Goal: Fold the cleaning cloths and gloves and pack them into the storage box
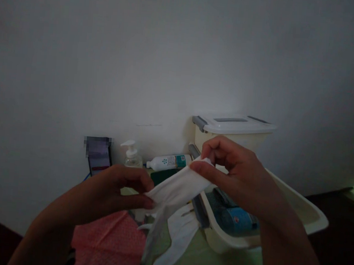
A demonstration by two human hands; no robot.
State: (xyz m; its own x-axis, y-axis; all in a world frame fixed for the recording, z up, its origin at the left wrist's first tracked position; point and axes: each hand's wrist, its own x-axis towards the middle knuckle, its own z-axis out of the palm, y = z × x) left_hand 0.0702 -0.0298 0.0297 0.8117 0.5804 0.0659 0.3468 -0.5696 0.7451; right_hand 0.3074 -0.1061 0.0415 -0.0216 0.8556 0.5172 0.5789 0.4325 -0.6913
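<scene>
Nearest the camera, the left hand [112, 190] comes in from the lower left with its fingers [138, 203] pinched together on one end of a white glove [177, 189]. The right hand [237, 173] reaches in from the lower right and has its thumb and forefinger closed on the other end, slightly higher. The glove is held above the surface, stretched between the two hands in a short slanting band. It is plain white, thin and soft-looking, with gentle creases along its length. A clear plastic wrapper [154, 232] hangs down from below the left-hand grip.

Just under the hands, a second white glove [179, 239] lies flat on the pale green surface [216, 264], its fingers spread and pointing toward the camera. To its left lies a pink patterned cloth [108, 240].

To the right of the gloves sits a cream plastic tub [304, 214], open on top, with a blue towel [234, 221] inside it. Behind it stands a cream box with a clear lid [235, 126] and grey latches.

Farther back, near the white wall [170, 59], stand a clear pump bottle [131, 155] and a phone [99, 157] propped upright, and a white bottle [169, 162] with a teal label lies on its side. The scene is dim.
</scene>
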